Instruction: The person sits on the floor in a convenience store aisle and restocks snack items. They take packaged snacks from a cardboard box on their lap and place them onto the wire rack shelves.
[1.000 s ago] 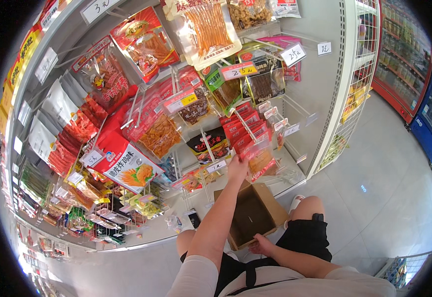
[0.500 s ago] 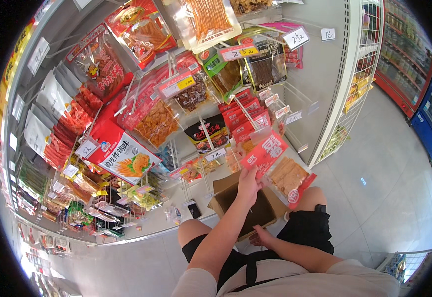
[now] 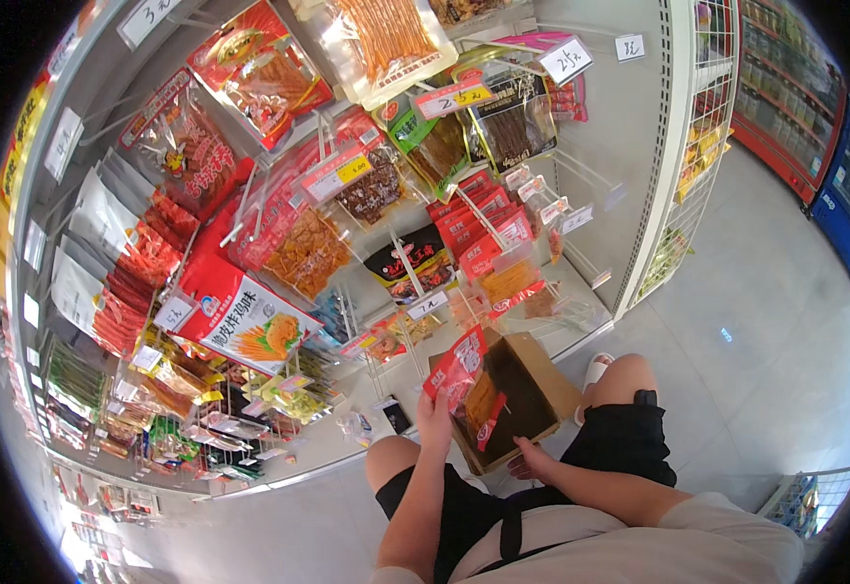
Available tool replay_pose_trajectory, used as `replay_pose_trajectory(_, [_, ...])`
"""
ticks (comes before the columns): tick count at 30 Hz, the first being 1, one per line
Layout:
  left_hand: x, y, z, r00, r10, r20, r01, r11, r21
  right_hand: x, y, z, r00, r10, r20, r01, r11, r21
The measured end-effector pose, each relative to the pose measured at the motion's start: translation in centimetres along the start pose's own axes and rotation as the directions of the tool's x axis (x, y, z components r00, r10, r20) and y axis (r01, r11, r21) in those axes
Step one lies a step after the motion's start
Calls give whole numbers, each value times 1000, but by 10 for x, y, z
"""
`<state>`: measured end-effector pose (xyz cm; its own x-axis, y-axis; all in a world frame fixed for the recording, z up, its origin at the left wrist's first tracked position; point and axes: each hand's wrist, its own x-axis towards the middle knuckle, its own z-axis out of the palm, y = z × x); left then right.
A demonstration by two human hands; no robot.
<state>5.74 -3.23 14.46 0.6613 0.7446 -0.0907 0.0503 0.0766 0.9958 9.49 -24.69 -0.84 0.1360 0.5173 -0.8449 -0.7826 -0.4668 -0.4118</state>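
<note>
My left hand (image 3: pixel 434 422) grips a red-and-clear snack packet (image 3: pixel 461 370) by its edge. The packet is tilted over the left part of an open cardboard box (image 3: pixel 554 387), its lower end overlapping the opening. At the box's near right rim, my right hand (image 3: pixel 534 460) has its fingers closed on the cardboard edge. The box stands between my knees, and its inside is dark, partly covered by the packet. Just beyond the box, similar red packets (image 3: pixel 486 239) hang from a shelf hook, with an orange-brown snack packet (image 3: pixel 509 280) in front of them.
A snack rack with hooks and price tags curves around ahead and left. A white-and-red packet (image 3: pixel 255 323) juts from it. A phone (image 3: pixel 395 416) lies on the bottom shelf (image 3: pixel 332 443). To the right are a wire mesh side panel (image 3: pixel 690 209) and a red-framed cooler (image 3: pixel 790 107).
My left hand has brought the packet leftward and down, from right of the box to over its opening. My right hand stays at the box's rim. The view has shifted slightly.
</note>
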Motion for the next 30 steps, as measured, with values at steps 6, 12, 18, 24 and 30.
replay_pose_trajectory(6, [-8,-58,-12,988,32,152,-118,790,601,12,10,5,1000,-12,13,13,999,-48])
replay_pose_trajectory(12, [-13,-79,9,884,-145,445,-334,472,816,1,4,2,999,-12,-40,11,999,-30])
replay_pose_trajectory(18, [-17,-84,16,639,-264,723,-592,431,681,-5,-1,5,999,-15,-39,13,999,-53])
replay_pose_trajectory(24, [34,-42,36,669,-143,729,-563,544,623,-10,-2,6,996,-33,-85,32,999,-14])
replay_pose_trajectory(30, [131,14,68,779,574,251,-588,531,610,0,3,9,996,-50,-71,47,998,-32])
